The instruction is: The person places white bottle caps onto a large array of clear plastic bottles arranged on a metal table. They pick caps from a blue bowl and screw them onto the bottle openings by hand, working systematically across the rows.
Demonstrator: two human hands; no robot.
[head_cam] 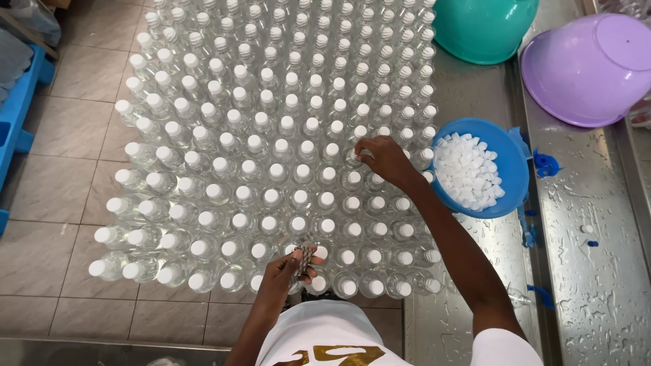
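Bottles (271, 169) — clear plastic, white-capped, standing upright in close rows on the tiled floor (61, 264), the block filling most of the view from 12 o'clock down to 6 o'clock. Right hand (383, 159) — reached out over the block's right part, fingertips pinched on a white cap (359, 153) at the mouth of one bottle near the block's 3 o'clock edge; grip clenched on that cap. Left hand (288, 268) — low at 6 o'clock, over the nearest row, grip closed round a small dark ridged tool (304, 261) that I cannot identify further. Blue bowl (515, 169) — at 3 o'clock of the right hand, just beside the bottles, on the wet steel desk (583, 271); holds a heap of loose white caps (468, 173). Teal basin (485, 27) — at 1 o'clock, upturned. Purple basin (590, 68) — at 2 o'clock, tilted on the desk. Blue pallet (17, 115) — at 9 o'clock, well apart from the bottles.
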